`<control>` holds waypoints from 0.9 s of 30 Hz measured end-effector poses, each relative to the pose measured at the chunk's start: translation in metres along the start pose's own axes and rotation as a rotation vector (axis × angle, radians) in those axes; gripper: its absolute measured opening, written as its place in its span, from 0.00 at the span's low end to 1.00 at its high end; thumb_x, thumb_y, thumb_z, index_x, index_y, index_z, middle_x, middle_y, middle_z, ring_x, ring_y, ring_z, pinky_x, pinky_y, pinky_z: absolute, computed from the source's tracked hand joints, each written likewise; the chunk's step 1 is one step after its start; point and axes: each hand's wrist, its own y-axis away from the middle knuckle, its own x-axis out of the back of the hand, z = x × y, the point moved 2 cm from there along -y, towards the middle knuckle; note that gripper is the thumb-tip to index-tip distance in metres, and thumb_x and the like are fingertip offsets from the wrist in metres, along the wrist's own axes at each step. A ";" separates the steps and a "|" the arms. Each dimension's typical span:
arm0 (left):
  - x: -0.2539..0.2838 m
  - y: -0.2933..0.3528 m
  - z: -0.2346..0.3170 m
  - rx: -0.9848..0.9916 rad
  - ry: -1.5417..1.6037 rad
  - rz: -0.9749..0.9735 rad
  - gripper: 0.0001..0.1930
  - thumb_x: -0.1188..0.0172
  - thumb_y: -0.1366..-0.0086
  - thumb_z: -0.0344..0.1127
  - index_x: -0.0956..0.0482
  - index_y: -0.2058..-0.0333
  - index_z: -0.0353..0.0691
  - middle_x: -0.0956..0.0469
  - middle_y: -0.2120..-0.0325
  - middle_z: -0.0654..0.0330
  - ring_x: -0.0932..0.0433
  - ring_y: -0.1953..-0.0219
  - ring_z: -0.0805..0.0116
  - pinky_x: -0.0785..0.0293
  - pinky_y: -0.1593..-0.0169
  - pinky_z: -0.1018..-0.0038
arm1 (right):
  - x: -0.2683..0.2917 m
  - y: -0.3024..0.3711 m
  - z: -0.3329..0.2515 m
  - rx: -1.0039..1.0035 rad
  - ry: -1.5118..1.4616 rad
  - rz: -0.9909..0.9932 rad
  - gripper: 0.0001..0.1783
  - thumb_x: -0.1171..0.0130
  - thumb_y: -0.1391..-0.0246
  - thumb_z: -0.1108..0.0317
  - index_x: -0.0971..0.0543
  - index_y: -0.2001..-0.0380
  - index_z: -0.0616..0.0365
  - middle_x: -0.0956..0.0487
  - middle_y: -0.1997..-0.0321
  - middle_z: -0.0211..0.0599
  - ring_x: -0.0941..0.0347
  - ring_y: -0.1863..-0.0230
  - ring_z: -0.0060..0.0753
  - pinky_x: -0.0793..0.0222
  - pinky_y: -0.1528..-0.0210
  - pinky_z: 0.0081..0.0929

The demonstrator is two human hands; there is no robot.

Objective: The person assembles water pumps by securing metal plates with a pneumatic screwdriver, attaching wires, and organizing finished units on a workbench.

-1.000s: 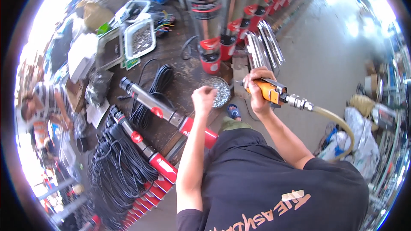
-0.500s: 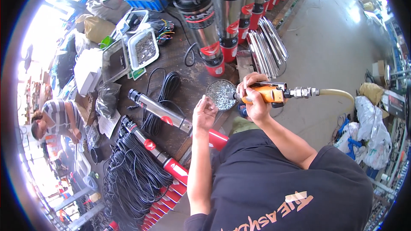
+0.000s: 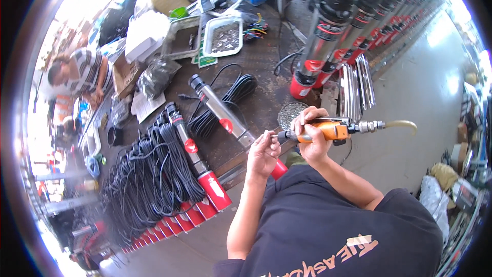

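My right hand [image 3: 313,136] is wrapped around an orange air screwdriver [image 3: 335,131], held level with its tip to the left and its hose [image 3: 402,124] to the right. At that tip, the fingers of my left hand [image 3: 264,154] are pinched together; what lies between them is too small to make out. Just beyond the tool stands a round dish [image 3: 291,115] of small metal pieces, partly covered by my right hand. Below and left of the dish, a steel pump tube [image 3: 221,110] with a red end lies on the dark bench [image 3: 241,159], its near part behind my left hand.
Coiled black cable [image 3: 241,91] lies beside the tube, and several more cabled pumps [image 3: 197,159] lie at the left. Upright pumps [image 3: 320,46] stand at the back right, near shiny steel strips [image 3: 356,82]. White tray [image 3: 223,38] holds small parts. Another person [image 3: 84,74] is at far left.
My left hand has come to the screwdriver's tip and its fingers have closed there. The view has swung, so the bench things sit further right and the upright pumps too.
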 end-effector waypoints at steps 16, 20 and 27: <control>0.056 0.013 0.013 -0.051 0.260 0.601 0.15 0.51 0.24 0.42 0.31 0.71 0.43 0.41 0.85 0.71 0.48 0.88 0.79 0.52 0.85 0.81 | 0.015 0.032 0.090 -0.088 0.561 -0.540 0.11 0.48 0.44 0.82 0.31 0.59 0.59 0.31 0.58 0.41 0.27 0.63 0.28 0.28 0.54 0.28; 0.068 0.005 0.023 -0.016 0.375 0.585 0.08 0.56 0.28 0.30 0.31 0.69 0.39 0.42 0.85 0.71 0.50 0.88 0.79 0.51 0.84 0.80 | 0.015 0.028 0.118 -0.158 0.449 -0.370 0.09 0.46 0.45 0.83 0.29 0.62 0.60 0.26 0.62 0.34 0.26 0.62 0.23 0.29 0.58 0.21; 0.073 0.014 0.032 -0.012 0.122 0.561 0.08 0.52 0.30 0.30 0.27 0.61 0.32 0.41 0.84 0.69 0.44 0.84 0.78 0.46 0.81 0.80 | 0.022 0.016 0.132 -0.299 0.468 -0.359 0.09 0.49 0.42 0.81 0.32 0.61 0.56 0.28 0.64 0.34 0.28 0.64 0.25 0.30 0.59 0.24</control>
